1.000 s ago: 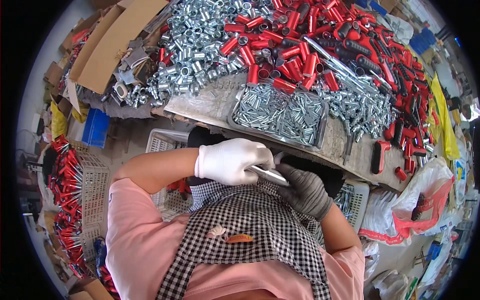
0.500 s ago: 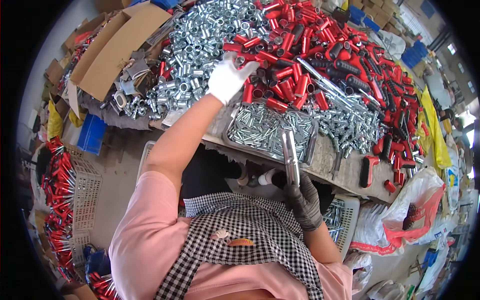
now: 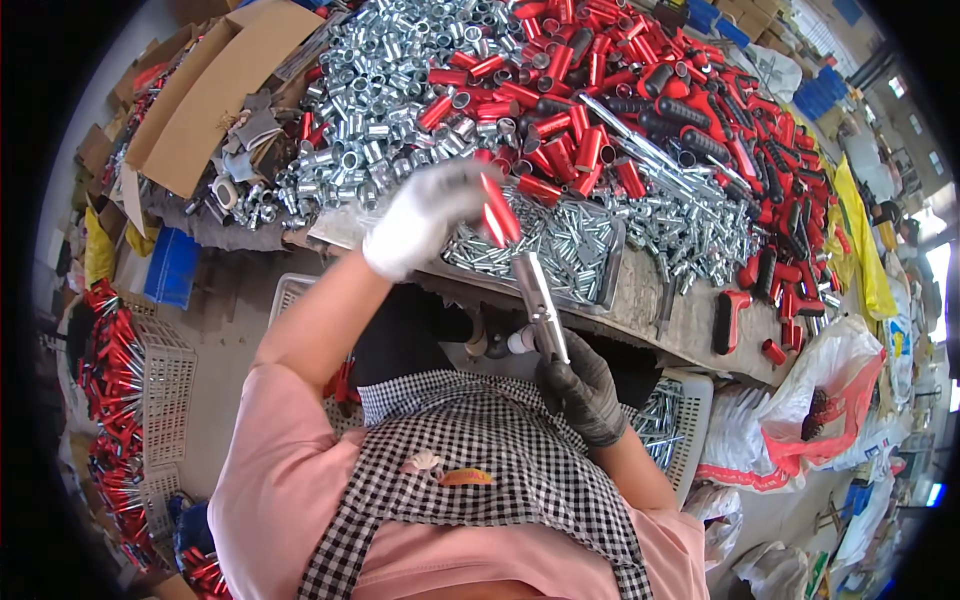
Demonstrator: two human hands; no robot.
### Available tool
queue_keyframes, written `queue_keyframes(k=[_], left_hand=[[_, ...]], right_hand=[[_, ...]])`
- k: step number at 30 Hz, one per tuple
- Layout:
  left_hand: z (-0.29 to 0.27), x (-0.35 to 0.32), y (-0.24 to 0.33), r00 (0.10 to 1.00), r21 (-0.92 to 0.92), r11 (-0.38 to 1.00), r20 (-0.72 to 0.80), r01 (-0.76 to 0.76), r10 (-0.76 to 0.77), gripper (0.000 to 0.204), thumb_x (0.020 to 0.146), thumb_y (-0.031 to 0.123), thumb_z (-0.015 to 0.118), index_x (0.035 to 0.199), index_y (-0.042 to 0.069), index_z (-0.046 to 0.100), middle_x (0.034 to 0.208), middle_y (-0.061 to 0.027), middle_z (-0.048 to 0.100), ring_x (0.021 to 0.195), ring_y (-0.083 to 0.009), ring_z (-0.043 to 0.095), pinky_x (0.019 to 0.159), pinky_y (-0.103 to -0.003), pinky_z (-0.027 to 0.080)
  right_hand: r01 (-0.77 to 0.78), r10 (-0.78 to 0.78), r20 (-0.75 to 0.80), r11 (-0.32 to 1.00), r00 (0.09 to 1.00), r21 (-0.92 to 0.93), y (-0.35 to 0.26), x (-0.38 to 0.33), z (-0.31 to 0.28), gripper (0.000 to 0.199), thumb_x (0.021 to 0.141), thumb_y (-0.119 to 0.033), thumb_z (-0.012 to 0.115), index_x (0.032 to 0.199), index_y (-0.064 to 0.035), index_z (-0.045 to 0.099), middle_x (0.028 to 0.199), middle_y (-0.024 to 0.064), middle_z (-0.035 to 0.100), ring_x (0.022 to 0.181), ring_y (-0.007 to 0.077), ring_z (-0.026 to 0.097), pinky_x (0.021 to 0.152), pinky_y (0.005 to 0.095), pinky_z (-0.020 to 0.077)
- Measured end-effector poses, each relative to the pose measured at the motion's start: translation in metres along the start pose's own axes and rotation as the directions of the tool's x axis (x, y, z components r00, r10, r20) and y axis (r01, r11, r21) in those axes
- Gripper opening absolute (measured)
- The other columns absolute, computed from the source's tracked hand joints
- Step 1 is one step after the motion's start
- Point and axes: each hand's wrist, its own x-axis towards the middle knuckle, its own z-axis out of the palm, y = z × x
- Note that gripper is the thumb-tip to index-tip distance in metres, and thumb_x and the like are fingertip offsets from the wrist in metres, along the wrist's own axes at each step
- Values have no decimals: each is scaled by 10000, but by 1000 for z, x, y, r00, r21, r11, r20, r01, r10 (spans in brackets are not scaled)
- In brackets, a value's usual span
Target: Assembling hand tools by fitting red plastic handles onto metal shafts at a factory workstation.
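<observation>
One red sleeve (image 3: 501, 212) is gripped by the left hand (image 3: 425, 215), one silver tube (image 3: 541, 306) clasped in the right hand (image 3: 585, 392); their ends sit close, near the metal tray (image 3: 614, 265). Bringing them together seems in hand, calling for aligned ends.

Grey floor (image 3: 236, 345), bright right-hand windows (image 3: 938, 275)

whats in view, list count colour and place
red sleeve: one, red, left hand
metal tube: one, silver, right hand
tray: one, silver, on bench
pins: many, silver, in tray
collars: many, silver, bench left
loose sleeves: many, red, mid bench
grips: many, black and red, bench right
carton: one, brown, upper left
bin: one, blue, left
crates: several, whitish, both sides
sacks: several, mostly white, right
apron: one, black-white, worn
left hand: one, white-gloved, centre
right hand: one, grey-gloved, centre
</observation>
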Motion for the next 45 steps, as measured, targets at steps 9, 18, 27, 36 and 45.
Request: queue_keyframes(k=[9, 18, 27, 36, 45], left_hand=[[30, -77, 21, 909, -627, 667, 187, 402, -373, 487, 865, 17, 590, 1332, -14, 456, 1082, -154, 628, 1001, -253, 634, 911, -367, 502], [43, -105, 17, 874, -996, 18, 72, 92, -480, 453, 991, 178, 479, 1415, 149, 324, 1027, -135, 529, 807, -265, 585, 769, -470, 521], [35, -145, 21, 853, -966, 7, 225, 259, -471, 582, 927, 215, 605, 1430, 141, 321, 966, -99, 531, 790, -223, 571, 746, -422, 502], [34, -146, 28, 795, -892, 8, 398, 451, -457, 394, 914, 223, 630, 1182, 2, 443, 803, -76, 536, 688, -210, 595, 650, -379, 533], [29, -122, 20, 690, -819, 265, 204, 509, -694, 156, 865, 137, 634, 908, 17, 545, 647, -41, 534, 486, -135, 514, 492, -291, 485]], right_hand=[[-153, 123, 247, 983, 961, 106, 23, 19, 21, 627, 928, -347, 666, 1415, -34, 426, 695, -27, 521, 527, 50, 448, 496, 194, 362], [-121, 397, 432, 834, 810, -539, 0, 72, 36, 401, 939, -387, 619, 1139, -39, 602, 899, 92, 650, 711, 185, 641, 636, 315, 507], [341, -191, 409, -309, 892, -888, -76, 279, 69, 293, 896, -294, 594, 1062, -64, 665, 987, 168, 702, 935, 352, 674, 820, 426, 537], [281, 387, 75, -510, 919, -813, -62, 385, 10, 339, 836, -169, 589, 1155, -74, 653, 1079, 204, 683, 1009, 382, 655, 877, 464, 524], [261, -170, 383, -484, 908, -835, -99, 310, -3, 238, 894, -132, 501, 1082, -93, 644, 1082, 182, 667, 1001, 351, 652, 859, 464, 522]])
